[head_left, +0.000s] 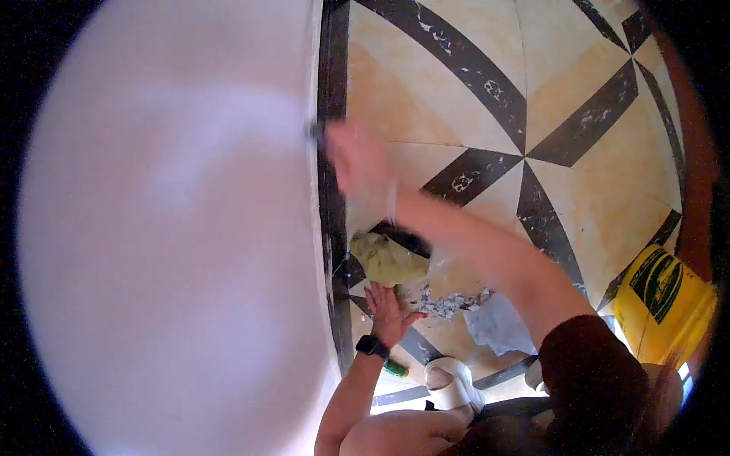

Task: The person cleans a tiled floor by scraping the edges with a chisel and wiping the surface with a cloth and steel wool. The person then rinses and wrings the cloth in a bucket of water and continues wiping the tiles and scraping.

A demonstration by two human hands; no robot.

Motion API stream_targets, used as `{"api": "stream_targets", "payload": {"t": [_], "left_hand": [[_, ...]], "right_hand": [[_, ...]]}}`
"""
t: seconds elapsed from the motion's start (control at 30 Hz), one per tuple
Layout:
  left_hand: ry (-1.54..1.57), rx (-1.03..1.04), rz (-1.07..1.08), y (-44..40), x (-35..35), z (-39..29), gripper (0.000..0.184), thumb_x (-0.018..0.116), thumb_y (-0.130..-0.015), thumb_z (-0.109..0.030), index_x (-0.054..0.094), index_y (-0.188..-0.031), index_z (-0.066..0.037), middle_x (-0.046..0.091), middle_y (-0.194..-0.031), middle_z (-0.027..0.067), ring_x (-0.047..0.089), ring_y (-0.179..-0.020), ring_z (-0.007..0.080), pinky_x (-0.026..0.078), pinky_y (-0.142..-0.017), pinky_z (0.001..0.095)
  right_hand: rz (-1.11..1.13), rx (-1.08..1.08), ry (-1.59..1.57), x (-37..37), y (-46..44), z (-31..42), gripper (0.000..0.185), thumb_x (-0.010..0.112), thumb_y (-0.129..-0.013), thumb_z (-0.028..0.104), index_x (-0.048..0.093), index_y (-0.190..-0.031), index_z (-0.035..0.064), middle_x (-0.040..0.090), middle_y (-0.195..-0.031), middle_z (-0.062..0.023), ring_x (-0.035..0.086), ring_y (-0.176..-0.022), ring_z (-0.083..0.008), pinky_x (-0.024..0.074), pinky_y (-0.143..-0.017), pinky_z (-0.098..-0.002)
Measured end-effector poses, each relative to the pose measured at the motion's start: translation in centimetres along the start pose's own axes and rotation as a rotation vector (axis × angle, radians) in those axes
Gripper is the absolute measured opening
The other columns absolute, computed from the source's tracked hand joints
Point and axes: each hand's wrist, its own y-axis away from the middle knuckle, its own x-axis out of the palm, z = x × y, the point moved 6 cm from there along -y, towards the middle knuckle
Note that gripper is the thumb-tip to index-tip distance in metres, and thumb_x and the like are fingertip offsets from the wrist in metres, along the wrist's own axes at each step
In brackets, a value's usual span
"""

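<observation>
My right hand [361, 159], smeared by motion, is stretched across to the foot of the white wall [190, 228]. Its fingers are closed on a small dark object [315, 134] that meets the wall's lower edge; its kind is too blurred to name. My left hand [388, 315], with a black watch on the wrist, lies with spread fingers on the tiled floor. Just beyond its fingertips is a crumpled yellowish cloth [386, 261]. A heap of grey-white scraps [449, 304] lies to the right of that hand.
A white sheet or bag [498, 325] lies beside the scraps. At the right stands a yellow container [661, 304] with a dark print. A small green object [395, 368] is near my left wrist, close to my foot in a white sandal [456, 386]. A dark skirting strip [334, 68] runs along the wall.
</observation>
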Motion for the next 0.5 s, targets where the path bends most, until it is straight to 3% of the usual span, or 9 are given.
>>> {"api": "stream_targets", "payload": {"t": [0.07,0.17,0.2,0.3,0.33,0.47,0.5], "left_hand": [[0.039,-0.061,0.077,-0.7,-0.8,-0.6,0.102,0.063,-0.066,-0.056,0.018,-0.128,0.011,0.014,-0.135,0.0351,0.008,-0.128,0.0483,0.002,-0.102,0.0577],[0.048,-0.067,0.063,-0.3,-0.5,-0.3,0.101,0.063,-0.067,-0.055,0.018,-0.128,0.011,0.014,-0.135,0.0356,0.007,-0.128,0.0482,0.001,-0.102,0.0577],[0.049,-0.046,0.05,0.2,-0.6,-0.3,0.102,0.064,-0.067,-0.055,0.017,-0.129,0.011,0.013,-0.135,0.0353,0.007,-0.128,0.048,0.001,-0.102,0.0577],[0.033,0.0,0.019,-0.3,-0.3,-0.1,0.104,0.065,-0.066,-0.053,0.013,-0.131,0.009,0.011,-0.136,0.0339,0.005,-0.129,0.0469,0.0,-0.102,0.0575],[0.015,-0.012,0.034,-0.2,0.0,0.1,0.105,0.066,-0.065,-0.053,0.012,-0.132,0.008,0.01,-0.137,0.0331,0.005,-0.129,0.0464,0.0,-0.102,0.0575],[0.061,-0.05,0.063,-0.9,-1.2,-0.9,0.107,0.069,-0.063,-0.05,0.009,-0.133,0.006,0.006,-0.139,0.0313,0.004,-0.13,0.0454,0.001,-0.102,0.0574],[0.061,-0.045,0.052,0.0,-1.0,-0.8,0.107,0.07,-0.063,-0.049,0.01,-0.133,0.006,0.006,-0.139,0.031,0.004,-0.13,0.0453,0.001,-0.102,0.0574]], "right_hand": [[0.027,-0.215,-0.108,-0.2,4.3,2.2,0.02,0.051,-0.083,0.01,0.052,-0.1,-0.0005,0.057,-0.092,-0.021,0.055,-0.084,-0.0345,0.0442,-0.075,-0.038],[-0.258,0.109,-0.255,-0.8,-2.9,-0.8,0.02,0.052,-0.082,0.008,0.053,-0.1,0.0005,0.057,-0.095,-0.0195,0.055,-0.085,-0.0347,0.0442,-0.076,-0.039],[-0.107,0.182,-0.213,-1.0,-4.8,-0.8,0.022,0.054,-0.08,0.008,0.053,-0.102,0.0012,0.057,-0.095,-0.0189,0.055,-0.089,-0.0346,0.0439,-0.078,-0.0398],[-0.055,0.133,0.002,0.8,3.8,1.4,0.025,0.055,-0.08,0.011,0.053,-0.103,0.0002,0.058,-0.093,-0.0199,0.056,-0.087,-0.0341,0.0443,-0.076,-0.0391],[-0.197,-0.093,-0.025,2.0,7.6,2.0,0.024,0.053,-0.081,0.011,0.052,-0.103,-0.0008,0.057,-0.089,-0.0209,0.056,-0.082,-0.0343,0.0445,-0.073,-0.0384],[-0.086,0.361,-0.289,1.2,3.3,-0.6,0.019,0.05,-0.081,0.007,0.053,-0.099,0.0,0.057,-0.085,-0.0208,0.055,-0.078,-0.0362,0.0446,-0.072,-0.0384],[-0.045,0.334,-0.202,1.5,4.3,0.1,0.018,0.05,-0.081,0.007,0.052,-0.098,-0.0005,0.056,-0.086,-0.0213,0.055,-0.079,-0.0366,0.0443,-0.072,-0.0388]]}}
